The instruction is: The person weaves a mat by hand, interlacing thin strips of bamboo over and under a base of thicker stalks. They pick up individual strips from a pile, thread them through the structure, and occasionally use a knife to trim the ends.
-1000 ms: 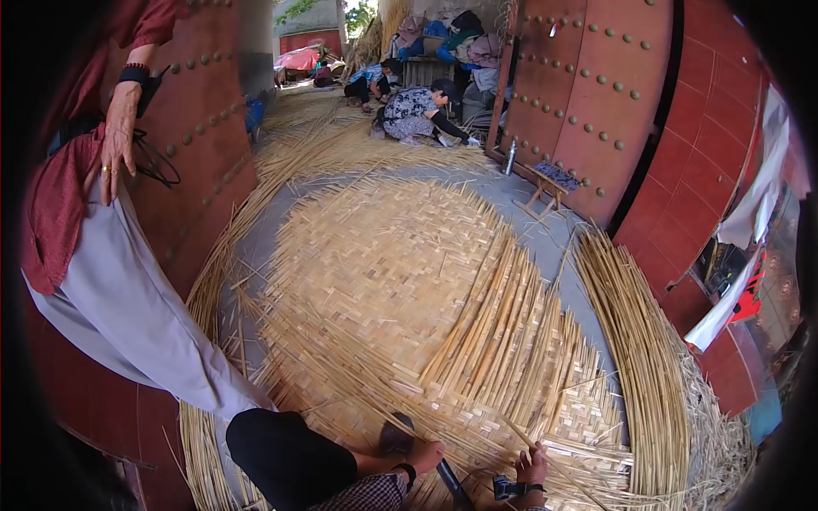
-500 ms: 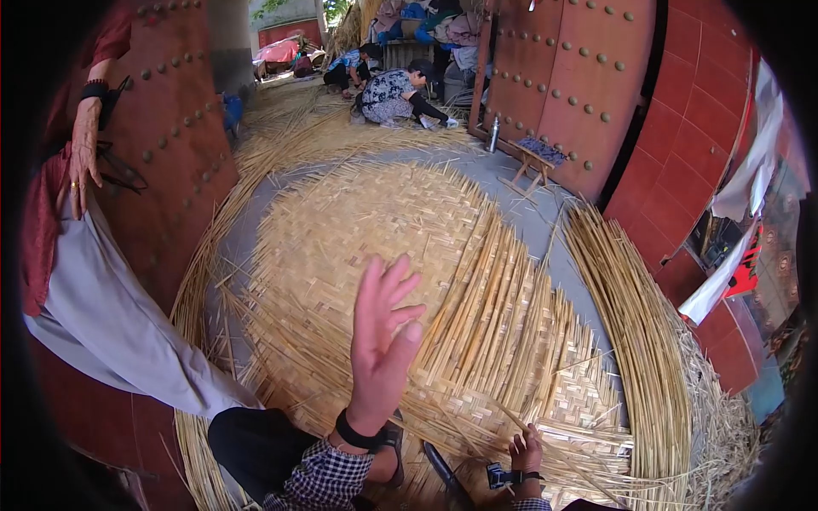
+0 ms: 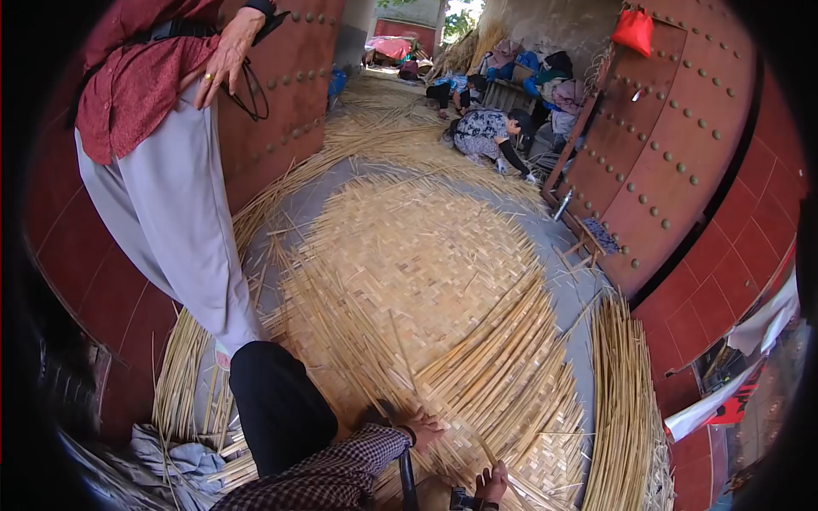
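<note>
A large mat [image 3: 417, 230] of woven flat reed strips spreads over the ground, with loose split reeds [image 3: 503, 341] lying across its right side. Low on the mat, my left hand [image 3: 425, 429] rests with its fingers stretched out to the right, beside the reeds. My right hand [image 3: 492, 484] is at the bottom, closed around a thin reed strip [image 3: 483, 447] that runs up and to the left. A black strapped device [image 3: 461, 500] sits at my right wrist. Between my arms lies a dark, narrow bar-like thing [image 3: 406, 477].
A person in grey trousers [image 3: 183, 204] stands close on the left. Two people crouch at the back, one in a patterned top [image 3: 481, 134]. Reed bundles [image 3: 626, 400] line the right side. A small stool [image 3: 592, 238] and a metal flask [image 3: 563, 204] stand by the studded door [image 3: 656, 145].
My left hand has come down from its raised position above the mat onto the strips. My view has turned left. My right hand stays low at the mat's near part.
</note>
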Motion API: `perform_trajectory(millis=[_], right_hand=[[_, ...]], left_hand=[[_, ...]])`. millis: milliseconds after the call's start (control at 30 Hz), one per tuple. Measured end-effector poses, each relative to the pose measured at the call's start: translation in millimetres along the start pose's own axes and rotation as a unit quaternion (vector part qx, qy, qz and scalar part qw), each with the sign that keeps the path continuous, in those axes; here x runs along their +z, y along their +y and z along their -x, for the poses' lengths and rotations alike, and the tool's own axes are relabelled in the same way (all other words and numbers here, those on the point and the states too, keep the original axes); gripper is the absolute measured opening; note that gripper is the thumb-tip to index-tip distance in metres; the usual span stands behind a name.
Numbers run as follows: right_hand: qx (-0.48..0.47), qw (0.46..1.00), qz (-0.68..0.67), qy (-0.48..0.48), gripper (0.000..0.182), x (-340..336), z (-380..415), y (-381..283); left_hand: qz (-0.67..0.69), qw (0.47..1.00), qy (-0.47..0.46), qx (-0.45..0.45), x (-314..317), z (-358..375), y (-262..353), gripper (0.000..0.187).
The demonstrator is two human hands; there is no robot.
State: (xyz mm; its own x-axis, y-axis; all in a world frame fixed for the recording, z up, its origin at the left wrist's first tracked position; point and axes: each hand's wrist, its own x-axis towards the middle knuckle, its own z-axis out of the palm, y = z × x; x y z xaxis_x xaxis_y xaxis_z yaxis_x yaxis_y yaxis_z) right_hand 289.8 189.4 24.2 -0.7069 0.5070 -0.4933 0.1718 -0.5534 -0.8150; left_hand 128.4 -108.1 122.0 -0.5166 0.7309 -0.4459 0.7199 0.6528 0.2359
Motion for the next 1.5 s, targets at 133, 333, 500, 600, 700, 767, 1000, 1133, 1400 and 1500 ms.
perform_trajectory(millis=[133, 333, 500, 600, 700, 767, 1000, 1133, 1400, 1500], right_hand=[[-0.022, 0.998, 0.062, 0.009, 0.041, 15, 0, -13], [-0.033, 0.990, 0.110, 0.081, 0.038, 7, -49, -3], [-0.123, 0.973, 0.182, 0.078, 0.044, -20, -91, 34], [-0.099, 0.926, 0.307, 0.196, 0.060, 6, -73, 15], [-0.055, 0.939, 0.254, 0.225, 0.046, 19, -69, -3], [-0.008, 0.969, 0.148, 0.199, 0.044, 14, -77, 3], [0.044, 0.979, 0.016, 0.198, 0.022, -1, -96, 1], [-0.078, 0.980, -0.002, 0.181, 0.022, 74, -82, -90], [-0.199, 0.827, 0.524, -0.050, 0.025, 108, -179, -44], [-0.215, 0.673, 0.697, -0.118, 0.045, 65, -215, 26]], left_hand=[[-0.007, 0.999, -0.044, 0.008, 38, -38, -12, 0.052], [0.111, 0.981, -0.128, 0.096, -26, -11, 5, 0.063], [0.289, 0.946, 0.143, -0.029, 3, -72, -49, 0.042], [0.140, 0.945, 0.259, -0.141, -20, -86, -70, 0.057], [0.093, 0.968, 0.124, -0.196, -22, -101, -80, 0.088], [0.064, 0.977, 0.084, -0.185, -16, -103, -84, 0.090], [-0.110, 0.981, 0.013, -0.162, -3, -118, -76, 0.075], [-0.026, 0.990, -0.120, -0.071, -68, -143, -18, 0.075], [0.789, 0.603, 0.091, -0.071, 73, -217, -43, 0.036], [0.869, 0.481, 0.060, -0.098, 16, -167, -10, 0.032]])
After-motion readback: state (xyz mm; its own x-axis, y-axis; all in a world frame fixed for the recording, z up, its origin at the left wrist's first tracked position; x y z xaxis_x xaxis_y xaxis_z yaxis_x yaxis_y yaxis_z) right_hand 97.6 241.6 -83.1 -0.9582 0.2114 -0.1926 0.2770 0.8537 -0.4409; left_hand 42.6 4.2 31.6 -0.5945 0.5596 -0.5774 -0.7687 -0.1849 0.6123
